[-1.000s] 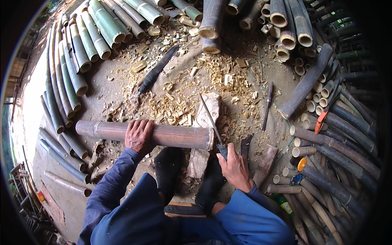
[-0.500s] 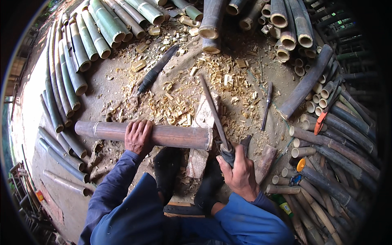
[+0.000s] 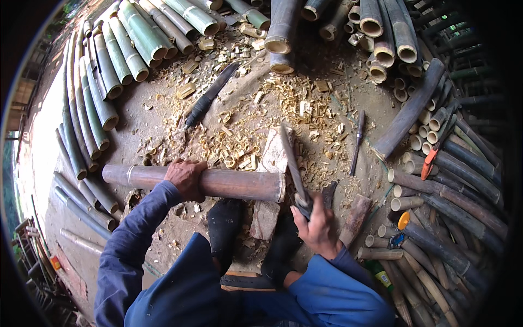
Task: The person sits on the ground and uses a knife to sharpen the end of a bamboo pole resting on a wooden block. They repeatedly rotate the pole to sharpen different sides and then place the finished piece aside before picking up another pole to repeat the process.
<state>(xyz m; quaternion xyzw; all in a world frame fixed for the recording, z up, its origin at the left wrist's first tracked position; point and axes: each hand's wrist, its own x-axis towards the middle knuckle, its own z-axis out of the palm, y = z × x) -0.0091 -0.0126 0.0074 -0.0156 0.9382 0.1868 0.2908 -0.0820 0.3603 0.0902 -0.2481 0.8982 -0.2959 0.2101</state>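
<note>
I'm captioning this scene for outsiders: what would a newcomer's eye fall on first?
Probably the thick reddish-brown bamboo tube lying across the middle, held by the left hand, with a dark-handled tool with a narrow grey blade in the right hand beside its right end. Next come the pale yellow curled shavings scattered beyond the tube, then the round green bamboo poles fanned out at upper left.

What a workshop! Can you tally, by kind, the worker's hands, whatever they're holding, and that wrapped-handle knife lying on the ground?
Hands: 2 (left hand, right hand)
Bamboo: 1 (held piece)
Knives: 2 (held knife, ground knife)
Total: 5
</note>
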